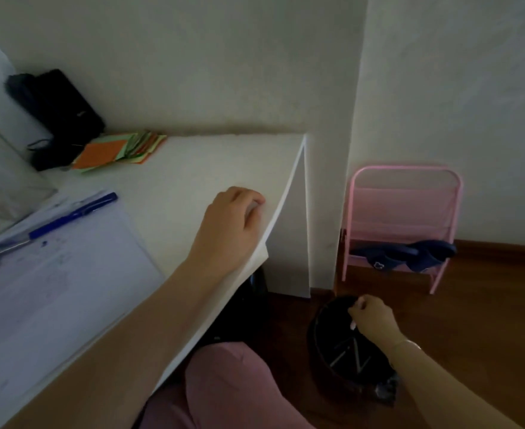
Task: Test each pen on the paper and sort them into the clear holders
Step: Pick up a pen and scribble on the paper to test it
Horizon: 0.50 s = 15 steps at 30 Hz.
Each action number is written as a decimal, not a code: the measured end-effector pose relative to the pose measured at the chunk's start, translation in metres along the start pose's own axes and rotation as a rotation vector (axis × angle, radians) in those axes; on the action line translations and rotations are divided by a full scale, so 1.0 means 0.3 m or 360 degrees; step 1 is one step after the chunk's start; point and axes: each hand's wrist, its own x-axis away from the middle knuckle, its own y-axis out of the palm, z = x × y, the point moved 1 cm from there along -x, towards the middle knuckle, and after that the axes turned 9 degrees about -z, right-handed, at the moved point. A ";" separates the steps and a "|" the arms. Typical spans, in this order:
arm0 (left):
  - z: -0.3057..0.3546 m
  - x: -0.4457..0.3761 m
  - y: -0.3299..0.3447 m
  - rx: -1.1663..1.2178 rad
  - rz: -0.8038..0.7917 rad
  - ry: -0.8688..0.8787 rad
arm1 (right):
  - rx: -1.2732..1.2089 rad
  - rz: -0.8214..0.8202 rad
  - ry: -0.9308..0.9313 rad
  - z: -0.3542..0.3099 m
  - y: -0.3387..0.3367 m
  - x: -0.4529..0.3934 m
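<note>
Your right hand point(371, 315) pinches a small pale item, seemingly a failed pen, over the black bin point(344, 345). Your left hand point(233, 221) rests curled and empty on the tabletop point(193, 162). Next, take the blue pen point(72, 216) lying on the paper point(54, 289).

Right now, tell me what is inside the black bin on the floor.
Inside the black bin, a few pale thin sticks, perhaps pens, lie crossed. The right hand above its rim pinches a small white item and covers part of the opening.
</note>
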 end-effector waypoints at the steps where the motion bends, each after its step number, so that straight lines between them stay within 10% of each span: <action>1: 0.002 0.001 0.000 -0.0009 0.0007 0.0002 | 0.0070 -0.0024 0.0059 0.017 0.006 -0.012; 9: 0.002 -0.001 0.003 -0.0063 0.0041 0.0027 | -0.0044 0.0388 -0.0013 -0.096 -0.113 -0.044; 15: 0.024 0.031 -0.049 -0.0048 0.0050 -0.0059 | -0.0495 0.1021 -0.1169 -0.663 -0.178 0.203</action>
